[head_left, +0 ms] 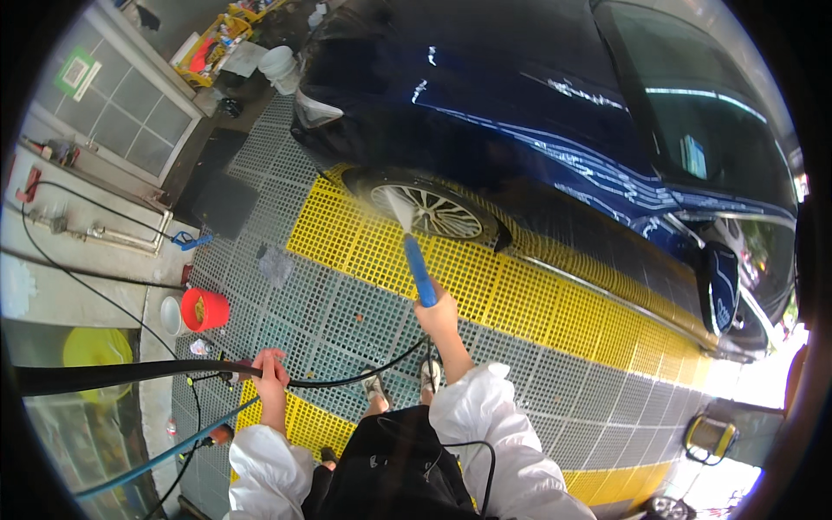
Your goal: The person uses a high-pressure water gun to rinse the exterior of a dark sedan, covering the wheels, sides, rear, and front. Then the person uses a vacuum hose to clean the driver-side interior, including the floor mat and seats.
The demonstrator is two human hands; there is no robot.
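Note:
My right hand [436, 312] is closed around a blue spray wand [418, 269], whose fan of spray reaches the front wheel [446, 221] of a dark blue car [485, 87]. My left hand [270, 374] grips a black hose [338, 379], which runs across in front of me toward my right side. A thinner blue hose [191, 438] passes below it.
Yellow and grey floor grating [338, 321] lies underfoot. Along the left wall are a red bucket [217, 310], a white bucket [172, 322] and more hoses. Yellow crates [217, 43] stand at the back; a yellow-black machine [709, 438] sits at lower right.

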